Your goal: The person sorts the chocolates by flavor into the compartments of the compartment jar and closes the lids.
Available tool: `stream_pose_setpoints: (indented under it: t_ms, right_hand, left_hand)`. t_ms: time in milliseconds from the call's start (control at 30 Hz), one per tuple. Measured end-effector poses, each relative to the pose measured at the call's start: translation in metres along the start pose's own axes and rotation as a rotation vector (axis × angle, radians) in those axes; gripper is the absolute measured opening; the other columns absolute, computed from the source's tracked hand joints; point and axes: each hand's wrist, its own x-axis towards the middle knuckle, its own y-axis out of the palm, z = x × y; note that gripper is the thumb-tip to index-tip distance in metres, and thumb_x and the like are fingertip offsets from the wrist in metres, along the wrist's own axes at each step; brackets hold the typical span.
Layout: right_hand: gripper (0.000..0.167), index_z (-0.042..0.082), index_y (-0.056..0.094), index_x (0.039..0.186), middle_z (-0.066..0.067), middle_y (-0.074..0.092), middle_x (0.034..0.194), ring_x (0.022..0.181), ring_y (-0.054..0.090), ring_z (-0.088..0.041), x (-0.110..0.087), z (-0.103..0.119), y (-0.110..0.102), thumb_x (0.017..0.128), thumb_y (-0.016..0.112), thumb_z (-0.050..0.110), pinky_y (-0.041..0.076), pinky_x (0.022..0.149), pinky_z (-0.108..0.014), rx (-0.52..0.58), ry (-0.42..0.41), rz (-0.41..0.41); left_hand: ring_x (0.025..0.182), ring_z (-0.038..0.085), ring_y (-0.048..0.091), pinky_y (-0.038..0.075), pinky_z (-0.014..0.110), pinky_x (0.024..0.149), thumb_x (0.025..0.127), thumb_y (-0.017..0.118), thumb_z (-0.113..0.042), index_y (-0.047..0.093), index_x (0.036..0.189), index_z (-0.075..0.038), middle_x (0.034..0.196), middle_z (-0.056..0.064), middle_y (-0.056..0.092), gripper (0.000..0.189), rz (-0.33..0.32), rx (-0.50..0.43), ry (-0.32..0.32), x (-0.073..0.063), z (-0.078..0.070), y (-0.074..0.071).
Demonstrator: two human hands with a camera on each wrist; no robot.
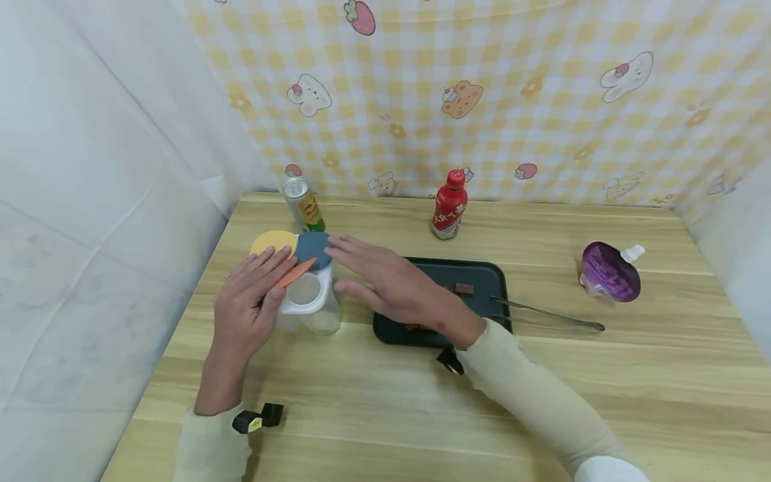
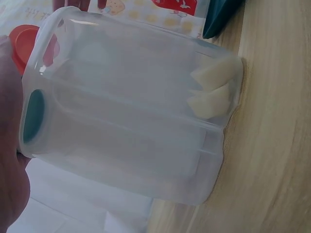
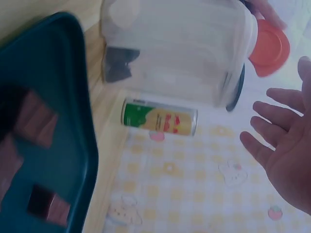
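A clear plastic storage box (image 2: pixel 131 107) with several compartments stands at the left of the table. Round flip lids top it: yellow (image 1: pixel 272 241), dark blue (image 1: pixel 316 249), green (image 2: pixel 34 116) and an orange lid (image 3: pixel 269 47), which is raised and tilted over an uncovered hole. Across the lids lies my left hand (image 1: pixel 243 304), fingers extended, the orange lid leaning beside its index finger and thumb. My right hand (image 1: pixel 391 278) has its fingers spread in the air, fingertips close to the blue lid's edge. White chunks (image 2: pixel 214 87) and dark pieces (image 3: pixel 119 63) sit in separate compartments.
To the right, a dark green tray (image 1: pixel 495 271) carries several brown blocks (image 1: pixel 463 289), and metal tongs (image 1: pixel 554 314) lean on its rim. Behind stand a drink can (image 1: pixel 304 204) and a red bottle (image 1: pixel 450 204). A purple spouted pouch (image 1: pixel 610 271) lies far right.
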Motion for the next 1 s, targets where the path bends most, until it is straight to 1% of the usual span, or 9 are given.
stream_pose_setpoints:
  t_ms: [100, 233, 400, 533, 633, 767, 867, 1000]
  right_hand:
    - [0.059, 0.004, 0.036, 0.159, -0.01, 0.029, 0.166, 0.154, 0.018, -0.016, 0.012, 0.002, 0.005, 0.11, 0.052, 0.032, 0.017, 0.124, -0.036, 0.037, 0.012, 0.054]
    - [0.06, 0.004, 0.035, 0.159, -0.01, 0.028, 0.167, 0.154, 0.015, -0.015, 0.021, 0.004, 0.009, 0.111, 0.048, 0.037, 0.014, 0.123, -0.031, 0.058, 0.068, 0.111]
    - [0.061, 0.002, 0.036, 0.158, -0.01, 0.029, 0.166, 0.154, 0.017, -0.015, 0.025, 0.004, 0.012, 0.111, 0.046, 0.041, 0.014, 0.123, -0.03, 0.057, 0.121, 0.133]
    - [0.061, 0.002, 0.038, 0.157, -0.01, 0.029, 0.166, 0.153, 0.017, -0.014, 0.026, 0.005, 0.013, 0.111, 0.045, 0.041, 0.015, 0.123, -0.03, 0.035, 0.14, 0.136]
    - [0.06, 0.001, 0.041, 0.156, -0.011, 0.031, 0.165, 0.153, 0.019, -0.016, 0.026, 0.005, 0.015, 0.111, 0.047, 0.04, 0.018, 0.123, -0.034, -0.031, 0.128, 0.136]
    - [0.06, 0.003, 0.045, 0.154, -0.011, 0.034, 0.163, 0.152, 0.023, -0.018, 0.026, 0.003, 0.018, 0.109, 0.052, 0.041, 0.022, 0.123, -0.04, -0.103, 0.107, 0.118]
    - [0.06, 0.005, 0.048, 0.153, -0.009, 0.036, 0.162, 0.152, 0.024, -0.016, 0.025, 0.0, 0.02, 0.107, 0.056, 0.042, 0.024, 0.122, -0.039, -0.107, 0.093, 0.091]
    - [0.061, 0.004, 0.05, 0.151, -0.009, 0.038, 0.161, 0.151, 0.025, -0.015, 0.023, -0.003, 0.023, 0.105, 0.059, 0.043, 0.024, 0.121, -0.033, -0.095, 0.055, 0.053]
  left_hand:
    - [0.125, 0.038, 0.062, 0.04, 0.051, 0.114, 0.108, 0.041, -0.056, 0.075, 0.124, -0.005, 0.13, 0.01, 0.068, 0.064, 0.006, 0.005, 0.005, 0.001, 0.0, 0.0]
    - [0.124, 0.04, 0.062, 0.039, 0.05, 0.114, 0.107, 0.042, -0.058, 0.076, 0.124, -0.005, 0.13, 0.01, 0.068, 0.065, 0.008, 0.011, 0.007, -0.001, 0.0, -0.001]
    - [0.126, 0.038, 0.061, 0.038, 0.049, 0.115, 0.106, 0.044, -0.059, 0.075, 0.125, -0.005, 0.133, 0.01, 0.067, 0.065, 0.022, 0.011, 0.015, -0.002, 0.0, -0.001]
    - [0.126, 0.038, 0.06, 0.037, 0.048, 0.116, 0.104, 0.047, -0.06, 0.075, 0.125, -0.005, 0.134, 0.01, 0.066, 0.065, 0.03, 0.01, 0.043, -0.002, 0.0, -0.002]
    - [0.127, 0.038, 0.06, 0.037, 0.047, 0.116, 0.103, 0.049, -0.061, 0.075, 0.125, -0.004, 0.134, 0.011, 0.066, 0.066, 0.042, 0.012, 0.056, -0.002, 0.0, -0.002]
    - [0.13, 0.036, 0.058, 0.036, 0.046, 0.117, 0.102, 0.05, -0.062, 0.075, 0.125, -0.004, 0.135, 0.011, 0.066, 0.067, 0.065, 0.012, 0.051, -0.003, 0.001, -0.004]
    - [0.13, 0.037, 0.058, 0.036, 0.046, 0.117, 0.102, 0.051, -0.062, 0.074, 0.126, -0.004, 0.136, 0.012, 0.065, 0.067, 0.069, 0.007, 0.055, -0.003, 0.001, -0.004]
    - [0.13, 0.039, 0.058, 0.036, 0.047, 0.117, 0.102, 0.051, -0.062, 0.074, 0.126, -0.003, 0.137, 0.012, 0.064, 0.068, 0.07, 0.004, 0.076, -0.003, 0.002, -0.004]
